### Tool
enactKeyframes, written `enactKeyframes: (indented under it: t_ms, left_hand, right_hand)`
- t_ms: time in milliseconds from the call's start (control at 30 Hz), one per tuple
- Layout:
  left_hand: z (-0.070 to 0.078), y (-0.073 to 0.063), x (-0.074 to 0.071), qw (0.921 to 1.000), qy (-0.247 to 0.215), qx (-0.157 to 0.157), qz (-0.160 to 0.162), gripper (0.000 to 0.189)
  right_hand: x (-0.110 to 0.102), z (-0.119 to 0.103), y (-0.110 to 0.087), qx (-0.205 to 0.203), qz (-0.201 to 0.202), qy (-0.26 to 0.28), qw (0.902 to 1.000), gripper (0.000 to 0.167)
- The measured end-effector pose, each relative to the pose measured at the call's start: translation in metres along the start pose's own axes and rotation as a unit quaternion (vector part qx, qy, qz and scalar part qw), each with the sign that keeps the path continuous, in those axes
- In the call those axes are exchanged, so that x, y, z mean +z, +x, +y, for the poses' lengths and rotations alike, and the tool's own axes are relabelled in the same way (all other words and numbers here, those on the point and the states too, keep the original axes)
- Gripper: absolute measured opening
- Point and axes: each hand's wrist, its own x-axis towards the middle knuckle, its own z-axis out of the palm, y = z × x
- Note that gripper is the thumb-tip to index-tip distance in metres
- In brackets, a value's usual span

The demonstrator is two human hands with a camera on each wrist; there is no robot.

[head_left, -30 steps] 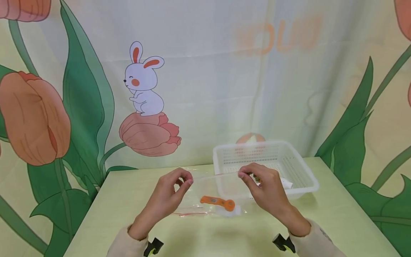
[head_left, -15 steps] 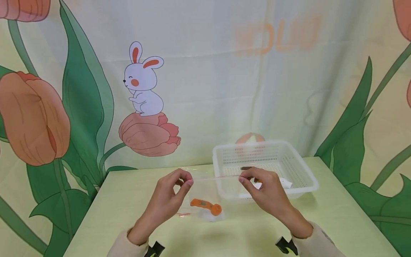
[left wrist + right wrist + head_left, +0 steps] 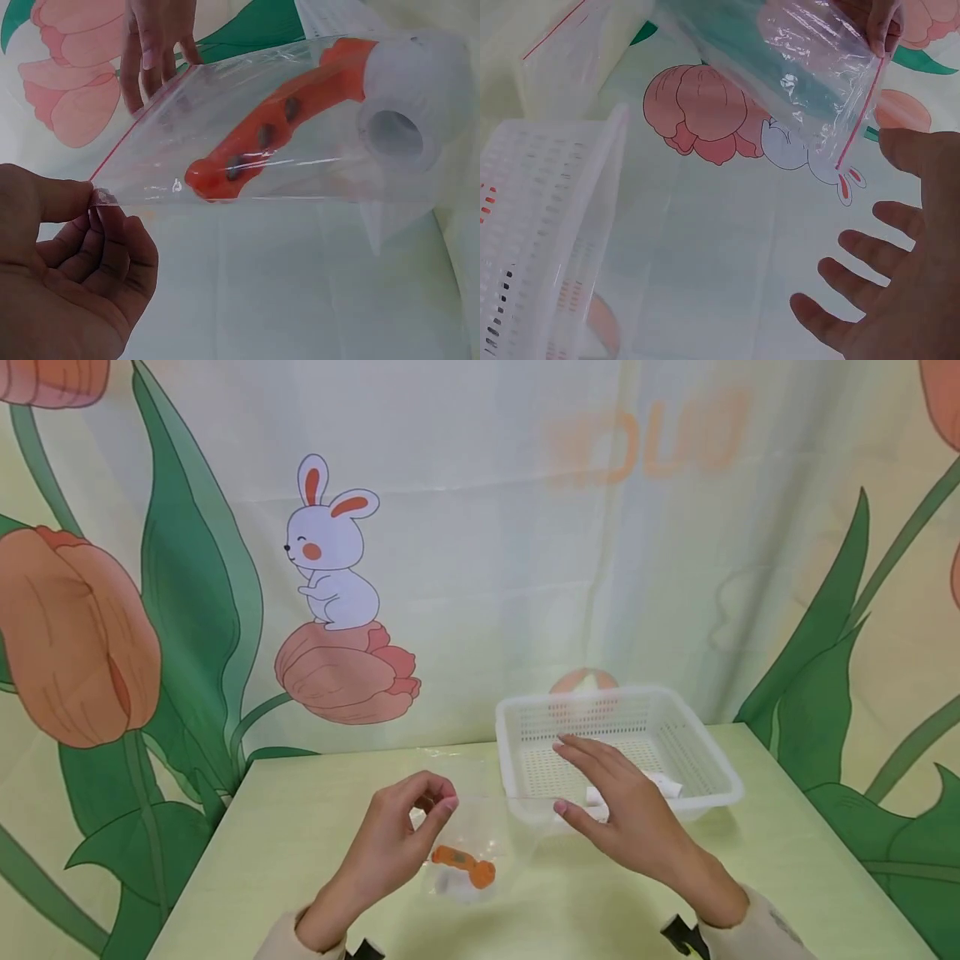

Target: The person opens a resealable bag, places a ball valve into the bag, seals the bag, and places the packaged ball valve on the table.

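A clear zip-lock bag point(image 3: 161, 150) with a red seal line hangs from my left hand point(image 3: 397, 827), whose thumb and finger pinch one corner of its top edge. Inside lie an orange, slightly curved piece point(image 3: 266, 124) with dark oval spots and a white roll-like thing point(image 3: 397, 139) with a round hole in its end. In the head view the orange piece point(image 3: 465, 866) sits low in the bag and shows a round end. My right hand point(image 3: 637, 814) has its fingers spread beside the bag's free corner, in front of the basket. In the right wrist view, nothing lies in my right hand point(image 3: 889, 255).
A white perforated plastic basket point(image 3: 622, 693) stands at the back right of the table point(image 3: 247, 860), with white items point(image 3: 663, 787) in it. Another clear bag point(image 3: 562, 56) with a red line lies beside the basket. A printed curtain point(image 3: 465, 568) hangs behind.
My right hand has let go of the bag's corner, spread its fingers and moved slightly right. The bag and the orange piece in it have swung left and down below my left hand.
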Motion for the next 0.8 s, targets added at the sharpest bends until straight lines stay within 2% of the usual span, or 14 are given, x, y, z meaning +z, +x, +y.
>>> enactKeyframes:
  t_ms: [67,133,333,467,567,700,800]
  left_hand:
    - [-0.001,-0.004,0.000,1.0000,-0.002,-0.004,-0.002,0.003]
    - [-0.001,-0.008,0.000,0.9999,-0.004,-0.009,-0.004,0.002]
    - [0.001,-0.023,-0.002,0.9993,-0.008,-0.034,-0.016,0.006]
    - [-0.001,-0.029,-0.001,0.9980,-0.010,-0.054,-0.030,0.006]
    - [-0.004,-0.035,-0.003,0.9951,-0.026,-0.082,-0.049,0.006]
    - [-0.009,-0.043,-0.006,0.9889,-0.047,-0.121,-0.072,0.009]
    - [-0.015,-0.045,-0.005,0.9881,-0.043,-0.126,-0.077,0.008]
  right_hand:
    - [-0.001,0.000,-0.004,-0.011,-0.025,-0.024,0.9993,0.069]
    - [-0.002,0.001,-0.007,-0.018,-0.038,-0.041,0.9983,0.073]
    - [-0.001,0.006,-0.018,-0.031,-0.049,-0.067,0.9961,0.072]
    - [0.000,0.006,-0.027,-0.049,-0.074,-0.095,0.9914,0.073]
    - [0.001,0.007,-0.035,-0.061,-0.089,-0.116,0.9874,0.073]
    - [0.001,0.008,-0.039,-0.063,-0.091,-0.119,0.9868,0.073]
    - [0.001,0.010,-0.039,-0.062,-0.087,-0.113,0.9878,0.071]
